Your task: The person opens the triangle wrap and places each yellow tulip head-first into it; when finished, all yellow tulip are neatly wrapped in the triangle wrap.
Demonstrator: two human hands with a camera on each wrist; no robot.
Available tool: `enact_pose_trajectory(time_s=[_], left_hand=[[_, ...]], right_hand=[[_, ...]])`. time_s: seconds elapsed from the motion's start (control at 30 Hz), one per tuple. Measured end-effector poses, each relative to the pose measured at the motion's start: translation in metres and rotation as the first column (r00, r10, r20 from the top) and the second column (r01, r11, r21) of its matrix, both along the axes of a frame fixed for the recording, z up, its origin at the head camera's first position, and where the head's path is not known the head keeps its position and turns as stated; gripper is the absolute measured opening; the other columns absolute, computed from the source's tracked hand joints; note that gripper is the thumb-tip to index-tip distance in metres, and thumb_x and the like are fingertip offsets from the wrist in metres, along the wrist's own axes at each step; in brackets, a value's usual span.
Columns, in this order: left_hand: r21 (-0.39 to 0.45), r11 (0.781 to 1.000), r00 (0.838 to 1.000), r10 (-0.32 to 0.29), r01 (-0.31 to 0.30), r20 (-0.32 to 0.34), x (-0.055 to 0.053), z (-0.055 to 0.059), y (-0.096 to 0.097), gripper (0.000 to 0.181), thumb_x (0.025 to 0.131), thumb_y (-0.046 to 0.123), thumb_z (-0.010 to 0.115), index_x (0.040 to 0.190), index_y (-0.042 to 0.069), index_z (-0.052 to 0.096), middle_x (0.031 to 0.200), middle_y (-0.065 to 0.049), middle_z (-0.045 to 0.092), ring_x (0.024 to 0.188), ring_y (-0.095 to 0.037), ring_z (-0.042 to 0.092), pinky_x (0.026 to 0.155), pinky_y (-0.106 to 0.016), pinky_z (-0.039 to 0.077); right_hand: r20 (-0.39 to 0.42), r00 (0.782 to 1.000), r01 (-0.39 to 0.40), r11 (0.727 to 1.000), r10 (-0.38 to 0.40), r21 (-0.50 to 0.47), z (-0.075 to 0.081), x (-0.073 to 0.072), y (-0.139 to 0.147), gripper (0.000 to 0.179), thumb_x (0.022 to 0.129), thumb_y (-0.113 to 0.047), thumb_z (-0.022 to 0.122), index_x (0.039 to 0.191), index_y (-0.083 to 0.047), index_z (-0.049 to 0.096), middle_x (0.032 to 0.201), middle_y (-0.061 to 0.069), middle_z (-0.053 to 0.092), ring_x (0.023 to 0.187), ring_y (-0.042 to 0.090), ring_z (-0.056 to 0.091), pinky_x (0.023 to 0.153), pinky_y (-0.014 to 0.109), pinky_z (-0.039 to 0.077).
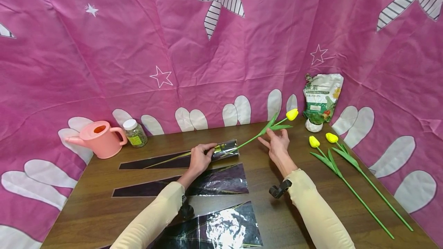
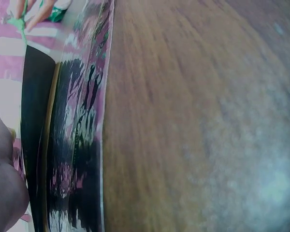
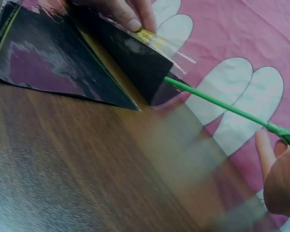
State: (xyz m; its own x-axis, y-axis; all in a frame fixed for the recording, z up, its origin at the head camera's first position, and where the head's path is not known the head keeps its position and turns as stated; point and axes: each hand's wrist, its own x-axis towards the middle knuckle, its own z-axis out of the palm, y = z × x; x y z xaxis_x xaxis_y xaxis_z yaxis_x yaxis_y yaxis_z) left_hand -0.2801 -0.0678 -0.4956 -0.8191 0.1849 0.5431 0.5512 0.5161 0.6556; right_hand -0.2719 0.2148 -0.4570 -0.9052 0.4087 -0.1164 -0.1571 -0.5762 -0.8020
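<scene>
A yellow tulip (image 1: 292, 114) with green leaves lies slantwise, its stem going into the mouth of a black, partly clear flower sleeve (image 1: 178, 160). My left hand (image 1: 200, 158) pinches the upper side of that sleeve near its wide end. With its fingertips, my right hand (image 1: 278, 149) holds the tulip at the base of the leaves. From the right wrist view, the green stem (image 3: 217, 102) enters the sleeve's opening; its lower end is hidden inside. Two more flower sleeves (image 1: 221, 180) (image 1: 232, 222) lie flat nearer to me.
On the right lie two yellow tulips (image 1: 314, 141) (image 1: 331, 138). A pink watering can (image 1: 104, 141) and a lidded jar (image 1: 136, 133) stand at the back left. A white-green pouch (image 1: 322, 99) stands at the back right, behind a small white object (image 1: 313, 125). Pink cloth hangs behind the table.
</scene>
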Motion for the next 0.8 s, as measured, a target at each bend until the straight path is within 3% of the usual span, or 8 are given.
enact_pose_trajectory(time_s=[0.27,0.53,0.8], left_hand=[[0.002,1.0,1.0,0.0,0.0,0.005,0.001,0.0,0.001,0.02,0.088,-0.003,0.073,0.104,0.006,0.08,0.101,-0.009,0.075,0.092,-0.028,0.071,0.074,-0.044,0.056],[0.005,1.0,1.0,0.012,-0.012,0.022,0.002,0.001,0.003,0.02,0.088,-0.003,0.072,0.105,0.007,0.08,0.102,-0.01,0.075,0.093,-0.028,0.07,0.076,-0.044,0.056],[0.006,1.0,1.0,0.012,-0.012,0.012,0.001,-0.001,0.003,0.021,0.088,-0.003,0.073,0.105,0.007,0.08,0.101,-0.009,0.075,0.094,-0.028,0.07,0.078,-0.045,0.056]], right_hand=[[-0.027,1.0,-0.009,1.0,0.009,-0.003,-0.005,0.004,-0.005,0.036,0.097,0.006,0.059,0.128,0.001,0.041,0.105,0.009,0.054,0.087,0.016,0.064,0.086,0.042,0.055],[-0.088,0.996,0.043,0.992,-0.033,0.116,-0.01,0.006,-0.008,0.049,0.092,0.012,0.062,0.134,0.002,0.04,0.11,0.019,0.053,0.077,0.015,0.066,0.074,0.035,0.059],[-0.075,0.996,0.048,0.989,-0.038,0.142,-0.015,0.007,-0.008,0.036,0.097,-0.002,0.064,0.129,0.009,0.051,0.099,0.004,0.062,0.082,0.011,0.066,0.072,0.031,0.059]])
